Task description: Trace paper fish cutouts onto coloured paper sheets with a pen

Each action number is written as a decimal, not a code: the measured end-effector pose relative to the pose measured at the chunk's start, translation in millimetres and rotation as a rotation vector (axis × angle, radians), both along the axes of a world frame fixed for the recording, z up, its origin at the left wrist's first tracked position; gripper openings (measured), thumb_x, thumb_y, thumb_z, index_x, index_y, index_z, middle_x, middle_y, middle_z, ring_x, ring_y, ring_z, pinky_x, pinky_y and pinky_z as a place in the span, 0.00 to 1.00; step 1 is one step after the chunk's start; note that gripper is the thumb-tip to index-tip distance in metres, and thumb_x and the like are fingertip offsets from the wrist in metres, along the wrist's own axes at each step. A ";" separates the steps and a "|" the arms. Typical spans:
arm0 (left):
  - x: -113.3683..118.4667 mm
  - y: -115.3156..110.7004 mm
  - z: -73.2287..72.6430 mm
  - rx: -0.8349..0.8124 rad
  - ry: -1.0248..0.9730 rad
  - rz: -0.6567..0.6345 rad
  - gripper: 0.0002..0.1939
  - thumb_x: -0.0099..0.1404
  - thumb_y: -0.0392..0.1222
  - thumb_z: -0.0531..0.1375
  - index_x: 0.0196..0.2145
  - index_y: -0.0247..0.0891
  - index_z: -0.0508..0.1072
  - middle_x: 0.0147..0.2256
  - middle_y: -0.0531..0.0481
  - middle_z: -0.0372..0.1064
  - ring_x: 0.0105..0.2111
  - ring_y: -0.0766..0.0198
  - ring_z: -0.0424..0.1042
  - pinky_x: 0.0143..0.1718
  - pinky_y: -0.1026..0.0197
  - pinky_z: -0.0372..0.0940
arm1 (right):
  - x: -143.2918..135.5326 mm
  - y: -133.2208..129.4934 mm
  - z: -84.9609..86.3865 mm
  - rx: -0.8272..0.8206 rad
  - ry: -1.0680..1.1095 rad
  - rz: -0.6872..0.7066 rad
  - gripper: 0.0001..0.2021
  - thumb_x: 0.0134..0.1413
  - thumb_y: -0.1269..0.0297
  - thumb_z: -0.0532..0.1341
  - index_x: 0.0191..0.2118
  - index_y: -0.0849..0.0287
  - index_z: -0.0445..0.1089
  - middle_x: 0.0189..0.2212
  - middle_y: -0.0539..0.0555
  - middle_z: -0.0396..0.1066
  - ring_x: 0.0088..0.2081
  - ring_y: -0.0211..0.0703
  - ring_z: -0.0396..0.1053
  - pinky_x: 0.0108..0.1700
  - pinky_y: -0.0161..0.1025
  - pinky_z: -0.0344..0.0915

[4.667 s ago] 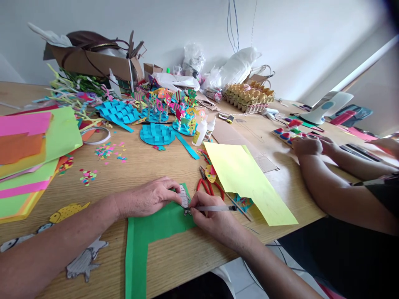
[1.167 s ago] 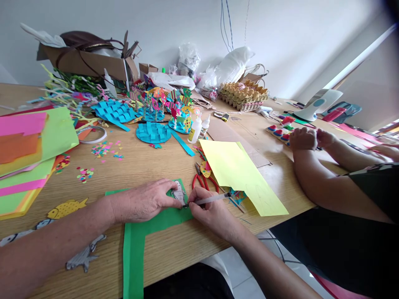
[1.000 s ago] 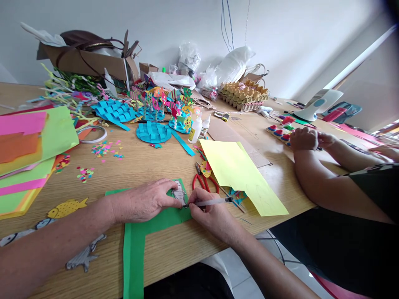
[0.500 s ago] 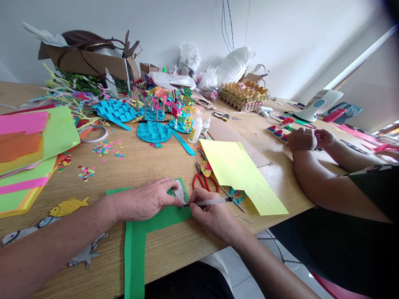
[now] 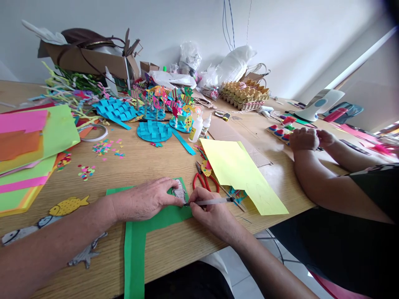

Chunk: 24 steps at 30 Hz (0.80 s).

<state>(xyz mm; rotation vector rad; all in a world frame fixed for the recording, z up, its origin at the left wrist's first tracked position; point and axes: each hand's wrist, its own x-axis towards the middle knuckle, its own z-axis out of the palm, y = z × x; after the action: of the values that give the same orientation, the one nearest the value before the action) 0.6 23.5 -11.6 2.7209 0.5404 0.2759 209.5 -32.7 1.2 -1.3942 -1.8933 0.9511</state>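
Note:
Green paper (image 5: 135, 249), cut in an angled shape, lies at the table's front edge. On its upper right corner rests a small grey striped fish cutout (image 5: 178, 190). My left hand (image 5: 149, 199) presses the cutout onto the paper, thumb and index finger apart around it. A pen with a pale barrel (image 5: 215, 201) is pinched in my right hand (image 5: 207, 211), its tip at the lower end of the cutout, close to my left thumb. Left of the green paper lie a yellow fish cutout (image 5: 69, 205) and grey cutouts (image 5: 85, 255), partly under my left forearm.
Red-handled pliers (image 5: 204, 182) and yellow paper (image 5: 243, 174) lie right of my hands. Glue bottles (image 5: 195, 129) and blue woven discs (image 5: 154, 131) stand or lie behind. Coloured sheets (image 5: 28, 149) fill the left. Another person's hands (image 5: 305, 139) work at the right.

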 end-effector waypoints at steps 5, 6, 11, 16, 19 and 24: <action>0.3 0.0 0.2 0.006 0.003 -0.005 0.24 0.63 0.25 0.50 0.51 0.50 0.68 0.50 0.46 0.59 0.50 0.55 0.61 0.51 0.52 0.59 | 1.8 -2.5 0.6 -0.021 -0.015 0.002 0.06 0.44 0.75 0.54 0.23 0.57 0.59 0.17 0.44 0.58 0.19 0.32 0.54 0.21 0.30 0.49; 0.4 0.0 0.2 0.009 -0.004 -0.003 0.25 0.63 0.25 0.50 0.50 0.51 0.68 0.49 0.47 0.59 0.49 0.55 0.62 0.50 0.53 0.59 | 2.0 -2.9 1.0 -0.028 -0.017 -0.001 0.06 0.44 0.75 0.54 0.23 0.57 0.59 0.17 0.44 0.58 0.19 0.32 0.54 0.21 0.30 0.49; 0.6 -0.1 0.5 -0.002 -0.006 -0.002 0.24 0.64 0.25 0.50 0.50 0.51 0.69 0.48 0.47 0.60 0.48 0.56 0.62 0.50 0.53 0.59 | 2.9 -3.4 4.0 -0.027 -0.026 -0.017 0.06 0.43 0.76 0.54 0.23 0.57 0.59 0.17 0.44 0.58 0.20 0.33 0.56 0.21 0.29 0.50; 0.6 -0.4 1.5 0.001 -0.030 -0.002 0.24 0.64 0.26 0.50 0.50 0.52 0.69 0.48 0.47 0.61 0.48 0.56 0.63 0.49 0.54 0.60 | 4.3 -2.8 3.3 -0.039 -0.022 -0.029 0.07 0.42 0.77 0.54 0.23 0.58 0.60 0.17 0.43 0.57 0.21 0.32 0.55 0.22 0.29 0.51; 0.9 -0.9 3.5 -0.005 -0.005 0.001 0.24 0.64 0.26 0.49 0.50 0.51 0.70 0.48 0.46 0.61 0.48 0.55 0.63 0.49 0.53 0.60 | 4.6 -2.6 1.5 -0.061 -0.006 -0.041 0.07 0.42 0.77 0.53 0.23 0.57 0.58 0.18 0.44 0.57 0.21 0.33 0.55 0.22 0.29 0.51; 0.9 -1.1 4.7 -0.002 -0.024 0.000 0.24 0.65 0.27 0.49 0.50 0.51 0.70 0.49 0.46 0.61 0.48 0.55 0.63 0.49 0.53 0.61 | 4.5 -1.7 0.8 -0.077 0.032 -0.069 0.07 0.41 0.78 0.53 0.23 0.57 0.59 0.18 0.44 0.57 0.22 0.33 0.55 0.22 0.29 0.52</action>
<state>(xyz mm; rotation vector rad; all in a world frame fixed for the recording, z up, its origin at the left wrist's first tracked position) 1.5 22.4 -6.9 2.7120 0.5333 0.3078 214.1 -34.4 2.0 -1.4704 -1.7908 1.0163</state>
